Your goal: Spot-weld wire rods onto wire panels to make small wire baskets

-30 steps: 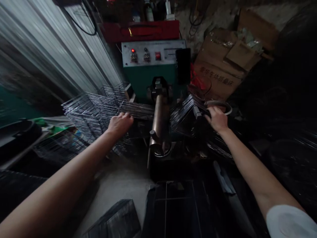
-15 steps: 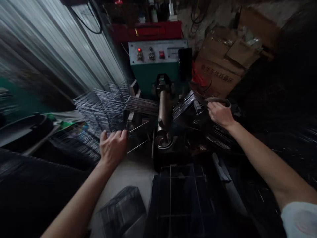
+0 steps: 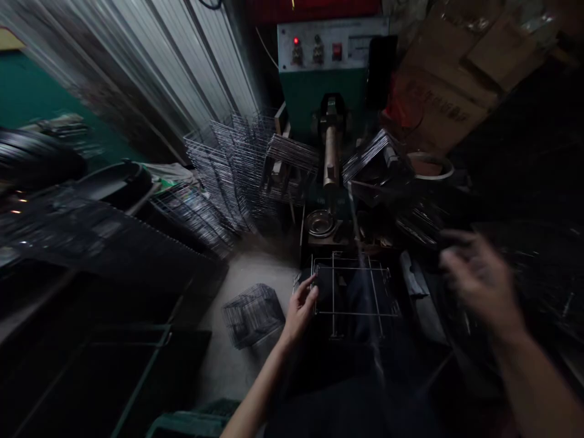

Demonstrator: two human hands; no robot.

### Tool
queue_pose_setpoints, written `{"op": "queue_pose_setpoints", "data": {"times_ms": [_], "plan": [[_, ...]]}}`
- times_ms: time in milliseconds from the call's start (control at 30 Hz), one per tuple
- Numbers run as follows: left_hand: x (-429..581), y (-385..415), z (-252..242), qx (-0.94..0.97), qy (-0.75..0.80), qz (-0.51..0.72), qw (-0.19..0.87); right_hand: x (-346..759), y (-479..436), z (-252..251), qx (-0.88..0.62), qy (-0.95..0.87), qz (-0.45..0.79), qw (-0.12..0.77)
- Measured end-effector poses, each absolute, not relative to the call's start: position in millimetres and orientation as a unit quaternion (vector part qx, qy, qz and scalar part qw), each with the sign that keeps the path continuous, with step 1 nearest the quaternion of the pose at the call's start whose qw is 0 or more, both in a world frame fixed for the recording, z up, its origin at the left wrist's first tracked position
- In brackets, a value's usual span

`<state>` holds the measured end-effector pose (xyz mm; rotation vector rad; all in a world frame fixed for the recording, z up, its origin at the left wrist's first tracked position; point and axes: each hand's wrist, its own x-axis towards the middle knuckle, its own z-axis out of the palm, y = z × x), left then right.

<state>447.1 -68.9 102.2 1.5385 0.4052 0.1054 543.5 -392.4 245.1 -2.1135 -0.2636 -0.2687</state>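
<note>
A rack of thin wire lies in front of me over my dark-clothed lap. My left hand is at its left edge, with thumb and fingers closed around the side wire. To the right, my right hand hovers over the dark area, smeared by motion with fingers partly bent. Whether it holds anything cannot be made out. A faint, blurred straight streak crosses the rack. Beyond the rack stands a green machine with a horizontal metal arm above a small round metal dish.
Bundles of wire racks stand left of the machine. More bent wire pieces hang at its right, near a round bowl. A wire basket sits on the floor. Cardboard boxes lean behind at the right.
My left hand has moved from the wire bundles at the left to the rack on my lap. My right hand has come back from the bowl toward me. The view has tipped downward.
</note>
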Motion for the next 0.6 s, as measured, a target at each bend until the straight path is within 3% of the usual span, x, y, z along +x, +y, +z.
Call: {"op": "queue_pose_setpoints", "data": {"times_ms": [67, 200, 600], "plan": [[435, -72, 107, 0.704, 0.172, 0.044, 0.688, 527, -371, 193, -0.844, -0.075, -0.048, 0.529], [416, -67, 114, 0.707, 0.196, 0.029, 0.679, 511, -351, 126, -0.839, -0.048, -0.038, 0.541], [415, -82, 102, 0.748, 0.197, 0.121, 0.623, 473, -356, 104, -0.821, -0.037, 0.029, 0.569]]}}
